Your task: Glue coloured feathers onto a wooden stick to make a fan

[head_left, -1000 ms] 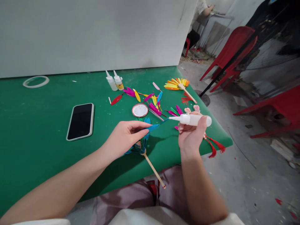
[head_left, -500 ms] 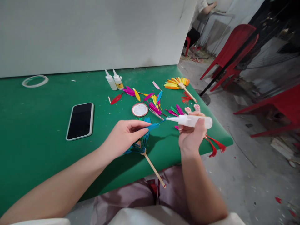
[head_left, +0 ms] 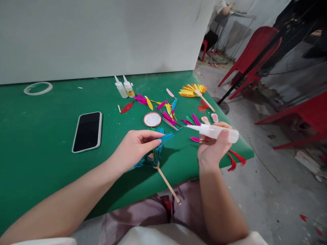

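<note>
My left hand (head_left: 139, 146) pinches a blue feather (head_left: 167, 137) between thumb and fingers, its thin quill pointing right. In my right hand (head_left: 213, 148) lies a clear glue bottle (head_left: 217, 132), held sideways with its narrow white nozzle at the tip of the quill. Below my left hand a blue feather fan (head_left: 150, 160) rests on the table, partly hidden by the hand. Its wooden handle (head_left: 168, 185) reaches over the table's front edge. Loose magenta feathers (head_left: 195, 119) lie just beyond the bottle.
On the green table (head_left: 61, 177) lie a phone (head_left: 88, 132), a tape ring (head_left: 38, 88), a round white lid (head_left: 152, 119), a yellow-orange feather fan (head_left: 192, 91) and red tassels (head_left: 236, 158). Two small bottles (head_left: 124, 88) stand near the wall. Red chairs (head_left: 255, 54) are at right.
My right hand has moved slightly right with the glue bottle, the nozzle sliding along the quill to its tip. My left hand and the blue feather have hardly moved.
</note>
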`<state>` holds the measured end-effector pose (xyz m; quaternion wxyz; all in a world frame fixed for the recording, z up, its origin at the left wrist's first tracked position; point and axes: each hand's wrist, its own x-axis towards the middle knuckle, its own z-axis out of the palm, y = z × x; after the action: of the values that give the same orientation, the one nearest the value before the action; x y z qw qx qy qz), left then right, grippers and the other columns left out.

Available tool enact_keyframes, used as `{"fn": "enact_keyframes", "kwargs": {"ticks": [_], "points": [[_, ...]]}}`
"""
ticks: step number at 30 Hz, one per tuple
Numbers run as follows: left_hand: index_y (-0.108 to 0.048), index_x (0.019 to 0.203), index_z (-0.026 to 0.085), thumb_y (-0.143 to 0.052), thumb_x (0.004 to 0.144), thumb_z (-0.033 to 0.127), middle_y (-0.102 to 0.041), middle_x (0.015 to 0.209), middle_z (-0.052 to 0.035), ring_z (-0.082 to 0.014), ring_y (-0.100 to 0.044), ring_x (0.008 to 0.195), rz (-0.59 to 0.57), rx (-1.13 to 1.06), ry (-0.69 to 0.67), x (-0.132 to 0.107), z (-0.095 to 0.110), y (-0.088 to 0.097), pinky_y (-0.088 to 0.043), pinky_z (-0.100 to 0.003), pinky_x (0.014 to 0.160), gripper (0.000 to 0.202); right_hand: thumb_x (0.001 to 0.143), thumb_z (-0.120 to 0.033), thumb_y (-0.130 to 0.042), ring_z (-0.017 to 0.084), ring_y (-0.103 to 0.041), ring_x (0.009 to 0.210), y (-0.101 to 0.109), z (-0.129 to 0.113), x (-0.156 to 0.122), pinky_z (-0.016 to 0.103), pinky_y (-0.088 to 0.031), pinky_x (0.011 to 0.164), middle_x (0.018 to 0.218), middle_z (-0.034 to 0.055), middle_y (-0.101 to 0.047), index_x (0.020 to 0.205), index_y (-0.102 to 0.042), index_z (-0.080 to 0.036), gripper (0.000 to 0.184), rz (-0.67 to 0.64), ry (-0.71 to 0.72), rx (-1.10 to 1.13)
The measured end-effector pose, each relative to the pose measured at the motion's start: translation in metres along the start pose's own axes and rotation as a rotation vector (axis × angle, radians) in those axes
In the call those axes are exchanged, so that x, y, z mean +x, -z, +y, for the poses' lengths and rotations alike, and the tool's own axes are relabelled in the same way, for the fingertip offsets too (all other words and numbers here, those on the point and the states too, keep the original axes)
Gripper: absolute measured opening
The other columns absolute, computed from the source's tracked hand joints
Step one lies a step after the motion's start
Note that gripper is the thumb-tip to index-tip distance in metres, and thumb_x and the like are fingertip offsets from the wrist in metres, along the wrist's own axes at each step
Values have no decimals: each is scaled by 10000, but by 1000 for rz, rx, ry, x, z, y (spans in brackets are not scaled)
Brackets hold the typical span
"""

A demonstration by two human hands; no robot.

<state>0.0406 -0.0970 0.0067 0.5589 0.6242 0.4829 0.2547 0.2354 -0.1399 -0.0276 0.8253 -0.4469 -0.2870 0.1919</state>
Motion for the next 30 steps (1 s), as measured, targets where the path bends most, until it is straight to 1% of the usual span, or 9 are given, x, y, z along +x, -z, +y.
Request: {"fn": "enact_keyframes", "kwargs": {"ticks": [6,10,12,15,18,21,24,28,30], "points": [[-726,926,195,-715,691,348,-734,844,-21,-164,-671,766,-6,-8,2,0,0,0,-530,-247,708,281,782,-422,-573,75,-471,434,-1,2,-6,200,-362,341,695,-29,-471,823,-589,-242,186,-68,37,9],[-724,929,187,-713,692,348,-733,850,-27,-171,-671,766,1,11,4,0,1,0,-533,-257,707,287,756,-414,-617,87,-510,508,1,2,-2,202,-404,374,763,-16,-491,828,-581,-244,189,111,124,-78],[-721,939,181,-713,692,349,-733,849,-29,-174,-672,761,1,14,5,0,0,0,-535,-261,704,299,763,-435,-604,90,-509,517,2,1,-2,204,-400,368,779,-14,-484,832,-571,-245,204,143,144,-71],[-722,935,182,-714,691,348,-734,849,-26,-172,-673,771,-7,2,4,1,1,0,-536,-254,713,295,778,-479,-567,84,-488,503,2,3,-6,217,-402,381,794,-6,-491,842,-579,-238,249,35,158,-94],[-726,923,194,-713,692,343,-735,843,-16,-165,-672,771,-14,3,7,1,1,0,-530,-235,702,276,744,-496,-607,106,-527,578,4,6,-8,232,-443,453,769,0,-507,850,-589,-220,296,-44,227,-202],[-724,935,196,-709,696,335,-735,842,-16,-163,-671,761,-9,13,11,1,1,0,-527,-232,690,277,734,-445,-642,123,-552,636,8,10,-1,241,-458,486,781,3,-506,851,-579,-197,282,47,297,-267],[-722,944,193,-710,694,328,-735,853,-19,-167,-671,771,-1,14,7,1,0,0,-527,-237,704,285,772,-447,-598,130,-555,648,11,10,2,259,-470,503,790,8,-499,857,-565,-193,270,118,329,-275],[-727,930,196,-703,700,323,-736,863,-16,-167,-672,785,-2,20,3,1,0,0,-526,-235,716,263,778,-460,-594,134,-553,643,7,7,-5,273,-476,510,785,18,-525,862,-593,-196,277,-62,473,-322],[-727,928,199,-704,700,320,-736,864,-13,-165,-673,783,4,30,-6,0,1,0,-525,-232,716,259,766,-422,-630,133,-553,654,4,4,-8,272,-479,525,789,21,-543,871,-607,-197,249,-82,567,-367]]}}
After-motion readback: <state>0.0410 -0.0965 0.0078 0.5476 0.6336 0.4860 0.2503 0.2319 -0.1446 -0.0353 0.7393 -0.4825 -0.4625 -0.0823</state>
